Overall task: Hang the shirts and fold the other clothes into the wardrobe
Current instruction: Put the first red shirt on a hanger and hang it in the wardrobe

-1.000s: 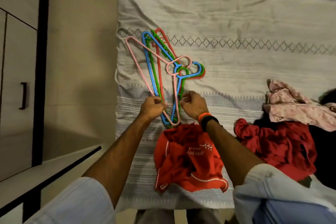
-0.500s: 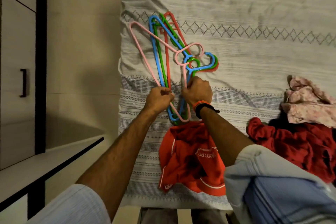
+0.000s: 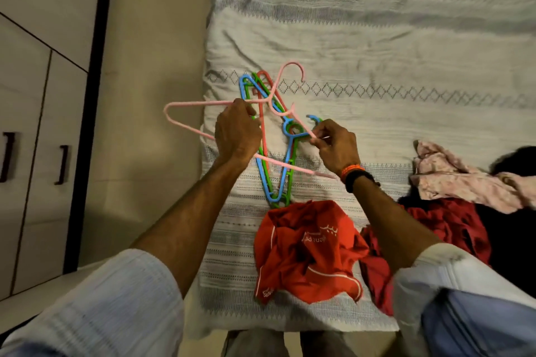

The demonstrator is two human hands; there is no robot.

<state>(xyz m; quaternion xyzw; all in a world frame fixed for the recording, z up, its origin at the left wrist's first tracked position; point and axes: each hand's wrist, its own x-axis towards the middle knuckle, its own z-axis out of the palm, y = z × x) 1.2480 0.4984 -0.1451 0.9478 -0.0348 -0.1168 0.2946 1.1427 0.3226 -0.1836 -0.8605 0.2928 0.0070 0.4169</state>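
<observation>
A striped grey-white bedspread (image 3: 377, 46) covers the bed beside a wardrobe (image 3: 34, 124). Above it the pink hanger (image 3: 185, 126) is held up, the left hand (image 3: 236, 132) gripping its top bar and the right hand (image 3: 333, 148) pinching its other arm. Below lie the blue, green and red hangers (image 3: 278, 182), then a crumpled red shirt (image 3: 304, 252) and a pink garment (image 3: 452, 180).

one head-worn wide-angle view; looks steeply down and forward, close over the bed (image 3: 377, 46) edge.
</observation>
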